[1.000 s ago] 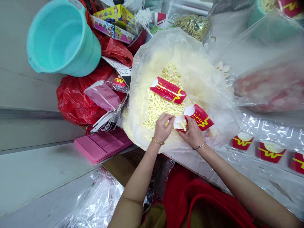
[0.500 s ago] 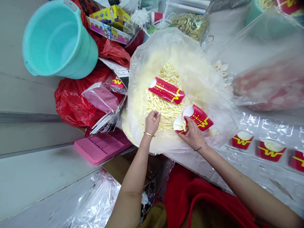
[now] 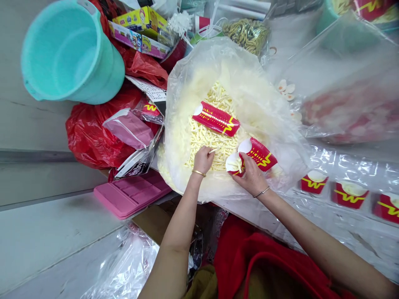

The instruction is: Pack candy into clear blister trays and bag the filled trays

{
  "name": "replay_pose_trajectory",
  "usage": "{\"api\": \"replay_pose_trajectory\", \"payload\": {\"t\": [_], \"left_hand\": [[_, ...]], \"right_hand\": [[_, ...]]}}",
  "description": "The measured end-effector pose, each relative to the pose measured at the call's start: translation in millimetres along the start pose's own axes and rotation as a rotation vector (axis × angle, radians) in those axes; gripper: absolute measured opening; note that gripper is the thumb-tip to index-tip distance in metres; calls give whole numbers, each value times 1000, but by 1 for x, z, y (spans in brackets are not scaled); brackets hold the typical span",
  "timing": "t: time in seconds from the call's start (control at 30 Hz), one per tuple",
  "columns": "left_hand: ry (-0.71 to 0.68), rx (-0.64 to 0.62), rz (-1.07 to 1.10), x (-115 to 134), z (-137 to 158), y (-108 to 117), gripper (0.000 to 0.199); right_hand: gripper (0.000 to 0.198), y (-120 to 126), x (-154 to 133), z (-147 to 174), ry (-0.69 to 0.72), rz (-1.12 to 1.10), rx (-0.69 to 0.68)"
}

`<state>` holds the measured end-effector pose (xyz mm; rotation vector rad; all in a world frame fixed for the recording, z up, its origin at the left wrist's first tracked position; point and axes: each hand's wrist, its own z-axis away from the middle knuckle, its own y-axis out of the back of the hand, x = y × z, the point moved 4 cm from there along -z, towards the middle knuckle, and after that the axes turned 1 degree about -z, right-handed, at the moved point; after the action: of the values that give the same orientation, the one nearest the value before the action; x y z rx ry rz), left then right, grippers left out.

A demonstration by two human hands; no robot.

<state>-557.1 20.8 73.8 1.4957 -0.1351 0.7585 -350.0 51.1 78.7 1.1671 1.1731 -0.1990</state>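
Note:
Thumb and fingertips of my left hand (image 3: 203, 160) are pinched on a pale yellow French fry (image 3: 213, 151), above a heap of loose fries (image 3: 199, 139) in a big clear plastic bag (image 3: 268, 89). My right hand (image 3: 252, 176) grips a small red and white fry box (image 3: 232, 162) with a few fries in its mouth. The fry in my left hand is apart from this box. Right behind the held box lies a nested stack of fry boxes (image 3: 263, 155), partly covered by my right fingers. Another nested stack (image 3: 216, 118) rests on the heap.
Filled fry boxes sit in a clear tray (image 3: 330, 166) at the right. A turquoise bucket (image 3: 73, 54), red plastic bags (image 3: 90, 137) and a pink tray (image 3: 131, 193) crowd the left. A bag of pinkish pieces (image 3: 349, 110) lies at the upper right.
My left hand has moved slightly right, closer to the held box, with the fry still pinched. My right hand keeps its grip on the box. The whole view has shifted slightly.

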Motion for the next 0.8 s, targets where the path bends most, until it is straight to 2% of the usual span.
{"api": "replay_pose_trajectory", "payload": {"t": [0.1, 0.17, 0.3, 0.4, 0.47, 0.57, 0.67, 0.73, 0.8], "left_hand": [[66, 17, 125, -5, 5, 6, 18], [49, 11, 116, -2, 5, 7, 17], [-36, -77, -123, 12, 1, -7, 13], [-8, -82, -224, 16, -1, -12, 12], [38, -34, -126, 15, 1, -7, 11], [161, -6, 236, 15, 11, 9, 16], [190, -141, 530, 33, 24, 22, 21], [120, -259, 494, 53, 31, 28, 20], [48, -283, 361, 71, 35, 31, 14]], "right_hand": [[73, -2, 1, -1, -8, 9, 1], [73, -3, 1, -1, -8, 14, 9], [74, -3, 0, 1, -6, 18, 4], [74, -1, 0, 3, -1, 24, -1], [74, 0, 0, 3, -2, 27, -2], [74, 0, -2, 2, -10, 34, 0], [73, -2, -6, 1, -13, 42, -5], [73, -3, -10, 1, -12, 47, -14], [73, -3, -15, 2, -6, 54, -18]]}}
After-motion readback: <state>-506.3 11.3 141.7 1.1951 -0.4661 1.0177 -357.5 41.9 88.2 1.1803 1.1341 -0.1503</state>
